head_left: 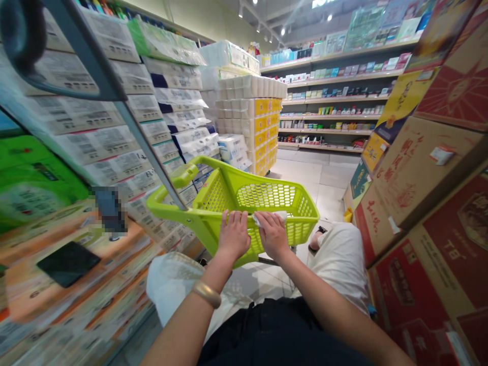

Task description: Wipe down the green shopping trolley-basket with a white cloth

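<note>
A lime-green rolling shopping basket (213, 203) with lattice sides and a long metal pull handle (152, 157) stands tilted before my knees. My left hand (234, 236) has its fingers hooked over the near rim, with the thumb on the outside wall. Just beside it, my right hand (272, 235) presses a folded white tissue or cloth (282, 215) against the same rim. Most of the white piece lies hidden under the right fingers. What I can see of the basket's inside shows bare green lattice.
Stacked tissue packs (114, 107) rise on the left, where a dark flat tablet-like object (68, 263) lies on orange packs (23, 284). Cardboard cartons (412, 168) line the right. Product shelves (331, 96) stand beyond the tiled floor (301, 170).
</note>
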Demonstrator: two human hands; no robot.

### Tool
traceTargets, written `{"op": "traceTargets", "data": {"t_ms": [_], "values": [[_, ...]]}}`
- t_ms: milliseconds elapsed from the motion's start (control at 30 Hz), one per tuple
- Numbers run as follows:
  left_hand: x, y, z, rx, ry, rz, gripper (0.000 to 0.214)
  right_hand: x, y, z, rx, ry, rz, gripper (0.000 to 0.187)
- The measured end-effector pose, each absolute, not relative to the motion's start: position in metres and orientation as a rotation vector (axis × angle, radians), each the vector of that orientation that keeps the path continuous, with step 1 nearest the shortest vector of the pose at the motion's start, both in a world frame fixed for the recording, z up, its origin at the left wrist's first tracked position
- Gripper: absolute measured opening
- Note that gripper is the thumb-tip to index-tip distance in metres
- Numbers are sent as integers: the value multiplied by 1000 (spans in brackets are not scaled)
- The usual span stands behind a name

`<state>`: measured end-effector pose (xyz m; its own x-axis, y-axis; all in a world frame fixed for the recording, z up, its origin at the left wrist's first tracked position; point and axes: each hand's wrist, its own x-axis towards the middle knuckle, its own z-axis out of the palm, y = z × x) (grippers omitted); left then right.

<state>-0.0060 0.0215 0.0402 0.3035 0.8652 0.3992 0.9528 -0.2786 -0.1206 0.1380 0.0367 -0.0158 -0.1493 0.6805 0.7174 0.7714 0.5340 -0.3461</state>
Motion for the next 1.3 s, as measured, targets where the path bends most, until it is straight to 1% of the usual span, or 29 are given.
{"op": "traceTargets", "data": {"t_ms": [233,333,533,667,833,967,1133,1300], "values": [[-3,22,39,-2250,-1650,-365,59,188,39,-34,-1333,-1680,-243,40],[-1,22,40,-2248,-1659,-361,59,172,41,-32,-1360,-1626,-211,41],[-2,23,41,-2250,-1654,-367,57,122,42,-15,-1250,-1785,-85,43],[-4,23,40,-2255,-1644,-352,59,137,41,-15,-1193,-1875,-116,44],[-1,22,40,-2254,-1644,-356,61,169,39,-25,-1309,-1742,-205,38],[2,22,39,-2244,-1646,-361,60,153,39,-22,-1347,-1669,-176,37],[1,21,39,-2245,-1640,-395,51,118,38,-10,-1201,-1826,-81,40],[-3,21,39,-2250,-1642,-363,59,145,38,-17,-1181,-1888,-157,44]]}}
